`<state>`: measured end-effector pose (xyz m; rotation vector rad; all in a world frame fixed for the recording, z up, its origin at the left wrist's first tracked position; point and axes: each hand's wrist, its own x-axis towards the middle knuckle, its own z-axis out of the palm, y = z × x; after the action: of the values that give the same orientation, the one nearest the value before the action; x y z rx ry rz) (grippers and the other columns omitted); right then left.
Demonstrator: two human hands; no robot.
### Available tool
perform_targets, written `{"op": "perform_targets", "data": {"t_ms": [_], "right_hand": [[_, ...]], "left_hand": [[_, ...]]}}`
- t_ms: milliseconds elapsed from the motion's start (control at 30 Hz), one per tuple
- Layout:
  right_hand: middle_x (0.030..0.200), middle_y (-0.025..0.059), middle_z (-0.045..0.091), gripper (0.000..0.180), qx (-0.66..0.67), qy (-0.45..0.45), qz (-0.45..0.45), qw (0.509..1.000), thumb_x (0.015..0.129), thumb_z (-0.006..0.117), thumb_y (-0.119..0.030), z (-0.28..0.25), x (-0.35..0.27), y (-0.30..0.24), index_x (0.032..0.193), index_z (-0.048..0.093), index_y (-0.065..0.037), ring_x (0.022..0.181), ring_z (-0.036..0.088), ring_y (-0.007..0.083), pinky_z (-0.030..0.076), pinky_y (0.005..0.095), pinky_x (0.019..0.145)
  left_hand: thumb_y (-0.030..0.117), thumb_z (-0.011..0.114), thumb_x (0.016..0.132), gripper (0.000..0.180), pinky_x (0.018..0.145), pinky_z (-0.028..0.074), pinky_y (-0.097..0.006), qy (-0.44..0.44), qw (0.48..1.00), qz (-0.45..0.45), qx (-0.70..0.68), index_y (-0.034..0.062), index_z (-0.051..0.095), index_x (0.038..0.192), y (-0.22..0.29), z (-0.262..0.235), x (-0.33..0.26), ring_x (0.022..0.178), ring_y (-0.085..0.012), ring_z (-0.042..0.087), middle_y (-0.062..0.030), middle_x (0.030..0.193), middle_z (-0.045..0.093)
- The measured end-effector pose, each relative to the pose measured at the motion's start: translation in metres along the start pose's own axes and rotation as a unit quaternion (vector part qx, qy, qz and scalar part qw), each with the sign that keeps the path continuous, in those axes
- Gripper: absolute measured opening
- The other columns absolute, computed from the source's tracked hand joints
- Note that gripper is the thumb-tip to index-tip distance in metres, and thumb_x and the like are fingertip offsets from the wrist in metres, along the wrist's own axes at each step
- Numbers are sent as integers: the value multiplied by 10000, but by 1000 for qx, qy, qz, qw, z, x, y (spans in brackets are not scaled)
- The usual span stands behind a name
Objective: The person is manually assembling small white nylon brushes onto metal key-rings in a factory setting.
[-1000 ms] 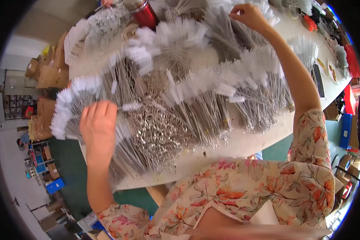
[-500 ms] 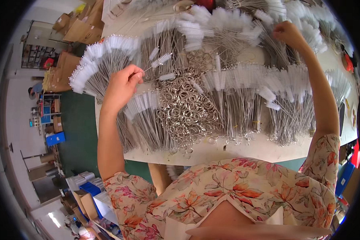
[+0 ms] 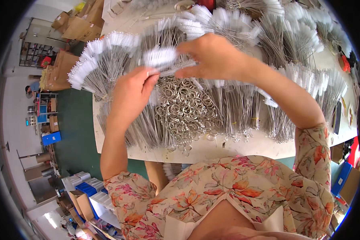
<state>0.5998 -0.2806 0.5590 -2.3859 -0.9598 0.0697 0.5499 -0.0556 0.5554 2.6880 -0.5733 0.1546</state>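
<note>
Near the middle left of the table, my left hand (image 3: 133, 93) is closed in a pinch on a small wire-handled brush. The white bristles of the brush (image 3: 160, 57) are blurred above my fingertips. My right hand (image 3: 214, 58) reaches across from the right, thumb and forefinger spread apart beside those bristles. Between its fingers a second brush (image 3: 180, 67) shows, partly hidden, and I cannot make out whether it is touched. Below both hands lies a heap of metal split rings (image 3: 186, 108).
Bundles of white brushes with thin wire stems (image 3: 120, 46) fan out at the left. More bundles (image 3: 238, 100) stand right of the rings, and others (image 3: 284, 36) lie at the far right. Cardboard boxes (image 3: 82, 28) stand beyond the table's left edge.
My right hand has come left from the far-right brush bundles to beside my left hand. My left hand has shifted slightly right and still pinches a brush.
</note>
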Motion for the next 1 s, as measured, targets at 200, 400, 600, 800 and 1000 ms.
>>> {"op": "perform_targets", "data": {"t_ms": [200,400,600,800,1000], "right_hand": [[716,88,639,196,-21,-66,-60,996,787,604,-286,54,13,33,876,659,-120,735,637,276,500,404,665],[717,95,628,185,-1,-114,-5,993,813,572,-268,39,8,31,862,631,-99,702,626,277,499,394,648],[811,112,628,200,-10,24,-7,1000,877,491,-233,-9,5,42,911,607,-74,765,610,269,467,366,770],[790,76,603,316,-29,246,25,968,882,549,-310,-101,-70,179,914,620,-3,705,534,161,434,315,663],[746,72,642,226,-103,318,222,916,822,565,-217,-175,-151,264,838,669,-17,712,571,132,453,294,658]], "left_hand": [[77,581,789,129,639,463,-379,6,999,26,21,32,592,909,-32,19,-11,718,-323,587,-146,839,614],[142,638,758,161,627,460,-355,63,973,-178,-132,30,598,867,-127,47,11,700,-300,590,-117,797,630],[175,666,747,154,620,445,-326,147,986,-72,-3,51,621,827,-177,98,37,673,-231,581,-81,769,613],[198,705,719,202,629,455,-288,285,933,-188,-115,15,664,797,-191,83,34,642,-221,586,-90,707,633],[351,722,686,315,637,465,-377,254,924,-219,182,67,593,724,-237,92,45,663,-274,603,-99,740,629]]}}
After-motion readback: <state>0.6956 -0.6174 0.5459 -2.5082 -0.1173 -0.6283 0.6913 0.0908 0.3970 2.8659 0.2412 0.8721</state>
